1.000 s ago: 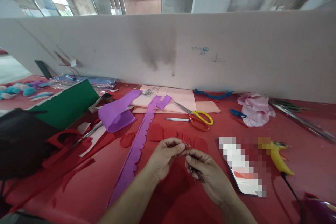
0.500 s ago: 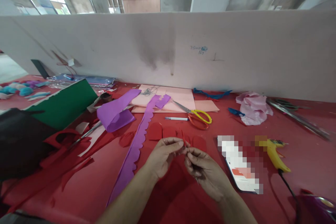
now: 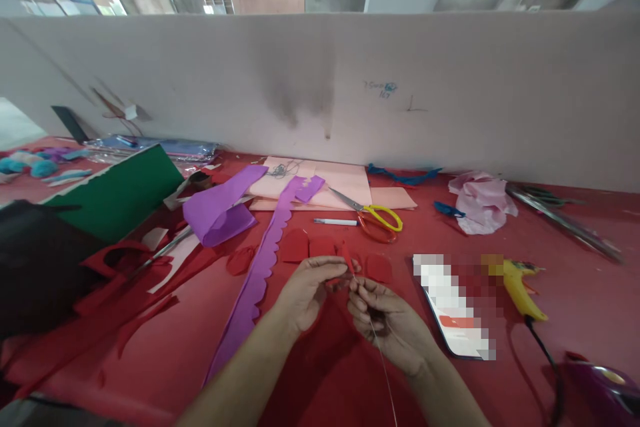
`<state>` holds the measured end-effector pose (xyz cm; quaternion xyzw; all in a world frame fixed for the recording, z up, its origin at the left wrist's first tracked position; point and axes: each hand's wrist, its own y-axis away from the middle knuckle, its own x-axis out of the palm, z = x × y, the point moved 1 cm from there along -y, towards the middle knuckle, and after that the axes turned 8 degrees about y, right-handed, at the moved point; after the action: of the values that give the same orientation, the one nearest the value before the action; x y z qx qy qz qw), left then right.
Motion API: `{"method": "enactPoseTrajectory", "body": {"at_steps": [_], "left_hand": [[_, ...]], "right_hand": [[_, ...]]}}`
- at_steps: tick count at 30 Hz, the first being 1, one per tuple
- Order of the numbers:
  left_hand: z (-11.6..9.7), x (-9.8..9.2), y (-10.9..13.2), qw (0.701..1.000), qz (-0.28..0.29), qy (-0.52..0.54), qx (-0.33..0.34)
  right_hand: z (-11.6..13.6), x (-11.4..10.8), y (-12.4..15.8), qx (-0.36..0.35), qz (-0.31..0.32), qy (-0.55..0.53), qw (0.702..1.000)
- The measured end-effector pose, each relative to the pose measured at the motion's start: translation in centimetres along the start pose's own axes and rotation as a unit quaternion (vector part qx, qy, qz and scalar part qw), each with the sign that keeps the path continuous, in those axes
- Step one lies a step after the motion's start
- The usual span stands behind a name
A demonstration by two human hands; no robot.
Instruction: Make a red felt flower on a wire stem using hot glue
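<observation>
My left hand (image 3: 313,283) pinches a small red fabric piece (image 3: 349,257) between thumb and fingers, edge-on to me. Close against it, my right hand (image 3: 383,320) is closed on a thin needle, mostly hidden by the fingers. A pale thread (image 3: 385,365) trails from this hand down to the bottom of the view. Behind the hands lie several cut red fabric pieces (image 3: 295,246) with rounded tops. A purple scalloped strip (image 3: 267,260) runs along the left forearm.
Scissors (image 3: 377,215) and a pen (image 3: 336,222) lie beyond the hands, near pink sheets (image 3: 345,180). To the right are a phone (image 3: 463,333), a yellow glue gun (image 3: 521,290) and crumpled pink fabric (image 3: 483,203). A green board (image 3: 125,193) leans left; a white partition (image 3: 200,80) closes the back.
The thread now hangs in a long line below my right hand, where only a short thin end showed before. Both hands stay close together; the view has shifted slightly.
</observation>
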<state>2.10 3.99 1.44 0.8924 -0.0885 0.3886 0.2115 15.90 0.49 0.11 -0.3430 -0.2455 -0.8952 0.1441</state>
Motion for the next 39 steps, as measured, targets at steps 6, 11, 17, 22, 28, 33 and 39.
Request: {"method": "enactPoseTrajectory", "body": {"at_steps": [6,11,17,22,28,33,39], "left_hand": [[-0.1,-0.1,0.0,1.0,-0.007,-0.006,-0.007],[0.2,-0.4,-0.2,1.0,-0.014,0.016,-0.011],[0.4,-0.5,-0.4,1.0,-0.004,0.01,-0.01],[0.3,-0.4,-0.4,0.998,0.031,-0.048,-0.002],[0.4,-0.8,-0.6,0.998,-0.02,-0.066,0.002],[0.9,-0.9,-0.7,0.995,-0.03,-0.086,-0.03],[1.3,-0.3,-0.3,0.994,-0.008,-0.101,-0.031]], "right_hand": [[0.4,0.1,0.3,-0.033,-0.073,0.095,0.992],[0.6,0.2,0.3,-0.034,-0.05,0.08,0.995],[0.3,0.1,0.2,-0.012,-0.025,0.036,0.999],[0.0,0.1,0.3,-0.032,-0.069,0.129,0.989],[-0.2,0.7,0.6,-0.181,-0.175,0.4,0.881],[-0.1,0.8,0.5,-0.264,-0.235,0.458,0.816],[1.0,0.1,-0.7,-0.202,-0.244,0.363,0.876]]}}
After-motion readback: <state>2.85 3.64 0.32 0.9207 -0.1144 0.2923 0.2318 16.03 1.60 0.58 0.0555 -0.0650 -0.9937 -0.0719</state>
